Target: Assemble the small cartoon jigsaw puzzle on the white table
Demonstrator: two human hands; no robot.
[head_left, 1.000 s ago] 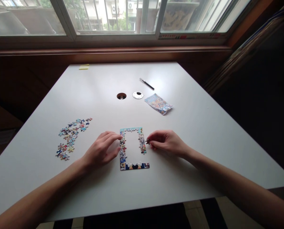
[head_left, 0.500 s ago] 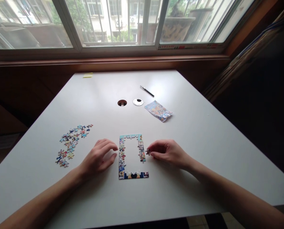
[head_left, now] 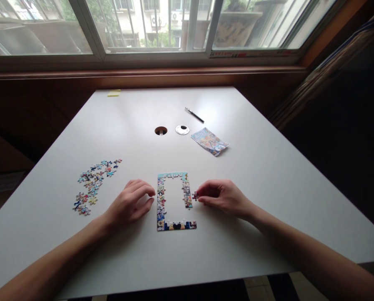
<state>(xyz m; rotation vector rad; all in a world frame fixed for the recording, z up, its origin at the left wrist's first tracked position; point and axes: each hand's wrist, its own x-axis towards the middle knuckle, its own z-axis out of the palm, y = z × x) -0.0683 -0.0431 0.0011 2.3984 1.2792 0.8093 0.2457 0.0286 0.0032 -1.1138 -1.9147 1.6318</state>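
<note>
Gap in the puzzle frame (head_left: 160, 205) at lower right is open, reachable from the near right of the table (head_left: 249, 251). Right hand (head_left: 223, 195) plus puzzle piece (head_left: 195, 195) block the approach just above it. Left hand (head_left: 132, 200) fills the lane between loose pieces (head_left: 93, 184) and frame. Beyond the frame: free strip, until leaflet (head_left: 210, 142) and metal ring (head_left: 182, 130).

Right of the puzzle border (head_left: 160, 205): single piece (head_left: 194, 195), partly hidden by the right hand (head_left: 222, 195). Left: scattered pieces (head_left: 93, 179), prints indistinguishably small.

Multicoloured puzzle border (head_left: 160, 202), white table (head_left: 252, 167)
</note>
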